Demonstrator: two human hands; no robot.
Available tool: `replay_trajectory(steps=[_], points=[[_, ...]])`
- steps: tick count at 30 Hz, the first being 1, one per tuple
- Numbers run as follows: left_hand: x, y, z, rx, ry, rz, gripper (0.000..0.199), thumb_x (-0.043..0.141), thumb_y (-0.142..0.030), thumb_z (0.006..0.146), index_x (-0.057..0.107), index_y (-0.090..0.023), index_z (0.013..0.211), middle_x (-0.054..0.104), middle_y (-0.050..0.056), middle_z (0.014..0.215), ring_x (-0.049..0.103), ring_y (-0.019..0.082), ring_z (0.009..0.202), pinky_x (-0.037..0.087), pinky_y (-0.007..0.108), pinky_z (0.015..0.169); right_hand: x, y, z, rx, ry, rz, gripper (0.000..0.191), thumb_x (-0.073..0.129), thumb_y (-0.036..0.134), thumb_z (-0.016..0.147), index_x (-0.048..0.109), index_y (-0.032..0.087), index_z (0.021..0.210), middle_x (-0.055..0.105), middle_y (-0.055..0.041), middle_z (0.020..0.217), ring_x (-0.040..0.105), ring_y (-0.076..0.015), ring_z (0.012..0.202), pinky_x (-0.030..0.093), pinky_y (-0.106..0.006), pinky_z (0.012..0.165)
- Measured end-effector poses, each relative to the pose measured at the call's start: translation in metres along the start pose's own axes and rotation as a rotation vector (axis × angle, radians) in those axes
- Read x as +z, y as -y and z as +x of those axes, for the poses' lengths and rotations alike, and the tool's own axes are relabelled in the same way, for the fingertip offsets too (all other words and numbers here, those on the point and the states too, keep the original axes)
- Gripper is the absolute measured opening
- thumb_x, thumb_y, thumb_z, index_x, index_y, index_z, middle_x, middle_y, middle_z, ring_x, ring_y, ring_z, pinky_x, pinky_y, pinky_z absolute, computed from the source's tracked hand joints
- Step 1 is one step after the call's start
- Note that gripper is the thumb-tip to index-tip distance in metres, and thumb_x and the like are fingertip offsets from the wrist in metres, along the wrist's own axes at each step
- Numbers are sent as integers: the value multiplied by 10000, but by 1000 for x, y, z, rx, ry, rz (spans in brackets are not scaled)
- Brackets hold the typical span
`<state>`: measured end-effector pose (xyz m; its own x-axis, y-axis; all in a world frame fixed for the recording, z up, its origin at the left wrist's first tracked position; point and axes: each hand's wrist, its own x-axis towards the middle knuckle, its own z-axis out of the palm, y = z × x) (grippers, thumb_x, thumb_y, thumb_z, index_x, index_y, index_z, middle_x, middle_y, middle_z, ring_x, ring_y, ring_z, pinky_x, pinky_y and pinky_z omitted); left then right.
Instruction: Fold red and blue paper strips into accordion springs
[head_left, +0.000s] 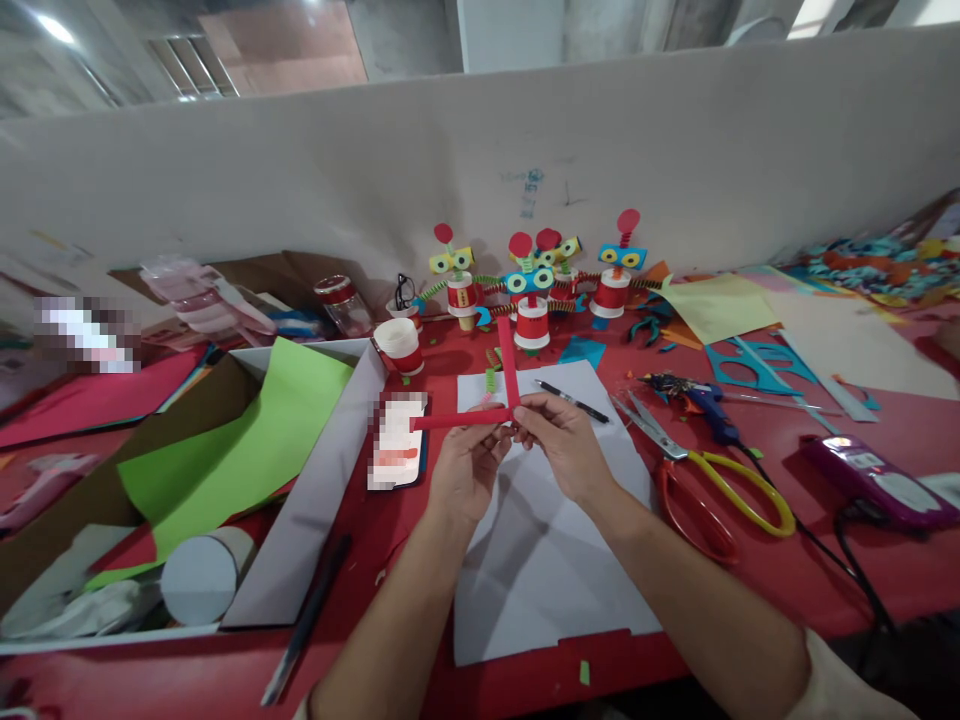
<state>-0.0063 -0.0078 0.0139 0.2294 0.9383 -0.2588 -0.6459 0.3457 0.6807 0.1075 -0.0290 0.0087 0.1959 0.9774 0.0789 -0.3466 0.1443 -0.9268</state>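
Note:
Two red paper strips meet at a right angle between my hands, one pointing away from me and the other to the left. My left hand pinches the sideways strip close to the corner. At the corner itself, my right hand grips the strips with thumb and fingers. Both hands are above a white sheet on the red table. A black pen lies on the sheet just beyond my right hand. Left of my left hand is a phone with a blurred screen.
Several paper-cup robot figures stand at the back by the partition. Scissors with red and yellow handles and a blue glue gun lie right. A box holding green paper is left, with a dark pen beside it.

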Motion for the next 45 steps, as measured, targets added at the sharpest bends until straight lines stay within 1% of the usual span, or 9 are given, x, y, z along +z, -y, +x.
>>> replay_trajectory(steps=[3,9,14,25,28,31,33,38,45], points=[[-1,1,2,-28,8,-7,172,779,-111,515,645,-135,619,645,0,605,587,72,550,486,168,559,0,-2,1,-7,-1,7,113,712,292,710,682,192,756,627,30,621,528,-83,537,408,-217,508],[-7,5,6,3,29,34,299,829,-113,467,663,-150,712,657,-15,661,600,67,578,474,156,566,1,-1,-1,9,-9,-15,148,720,307,686,668,187,756,614,30,586,527,-94,521,402,-227,499],[-9,3,8,49,55,117,284,856,-180,477,661,-153,682,625,-30,578,562,63,540,446,172,548,1,-1,-2,-29,9,-15,119,719,249,648,665,186,732,611,35,581,535,-94,521,411,-222,495],[-8,3,7,163,12,225,313,837,-194,493,649,-154,740,651,-13,609,559,80,556,430,218,587,-2,-6,-2,-78,7,-150,84,666,213,695,699,209,772,640,14,648,568,-117,567,455,-240,515],[-6,5,5,212,8,232,313,826,-197,520,629,-162,761,654,-17,636,574,89,576,446,230,614,-2,-4,-3,-141,42,-239,123,620,216,739,708,215,825,656,-9,742,586,-128,615,484,-256,551],[-5,8,3,244,12,210,290,809,-205,565,628,-166,789,658,-15,695,591,92,626,463,237,654,-1,-3,-6,-224,85,-352,185,605,218,757,701,219,915,672,-50,940,630,-163,769,526,-297,674],[-4,9,2,251,20,185,289,796,-200,590,638,-168,829,668,-3,766,604,96,686,470,237,687,0,-4,-7,-233,75,-372,217,634,236,748,684,221,958,674,-60,993,642,-176,819,533,-317,731],[-2,10,2,232,35,152,295,784,-183,597,660,-179,865,659,-9,785,585,84,655,471,238,681,2,-7,-6,-128,-37,-297,173,648,331,755,660,190,856,681,-26,756,616,-160,667,518,-295,628],[-1,8,0,181,85,184,262,789,-206,591,716,-172,841,688,10,787,603,109,742,466,242,763,0,-3,-6,-193,-55,-403,133,616,301,783,668,182,815,654,-11,719,562,-140,640,462,-266,606]])
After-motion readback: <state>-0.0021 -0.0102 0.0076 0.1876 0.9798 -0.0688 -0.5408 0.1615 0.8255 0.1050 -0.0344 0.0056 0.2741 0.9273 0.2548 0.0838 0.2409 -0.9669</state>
